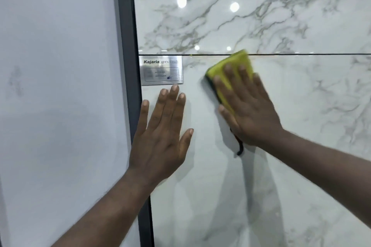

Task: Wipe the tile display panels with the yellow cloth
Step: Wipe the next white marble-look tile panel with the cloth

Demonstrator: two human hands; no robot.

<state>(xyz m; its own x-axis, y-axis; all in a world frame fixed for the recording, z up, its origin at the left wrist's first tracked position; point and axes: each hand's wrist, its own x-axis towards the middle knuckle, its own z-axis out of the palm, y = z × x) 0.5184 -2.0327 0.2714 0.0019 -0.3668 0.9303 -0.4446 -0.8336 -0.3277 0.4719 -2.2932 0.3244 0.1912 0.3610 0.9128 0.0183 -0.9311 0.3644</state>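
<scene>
A glossy white marble-look tile panel point(301, 126) with grey veins fills the right side. A thin horizontal joint point(301, 54) splits it into an upper and a lower tile. My right hand point(249, 110) lies flat, fingers straight, and presses the folded yellow cloth point(234, 66) against the lower tile just under the joint. A dark loop of the cloth point(240, 149) hangs below my palm. My left hand point(162, 136) rests flat on the same tile near its left edge, fingers spread, holding nothing.
A silver brand label point(161, 70) is stuck at the lower tile's top left corner, just above my left fingertips. A dark grey vertical frame point(128, 66) separates this panel from a plain pale panel point(60, 106) on the left.
</scene>
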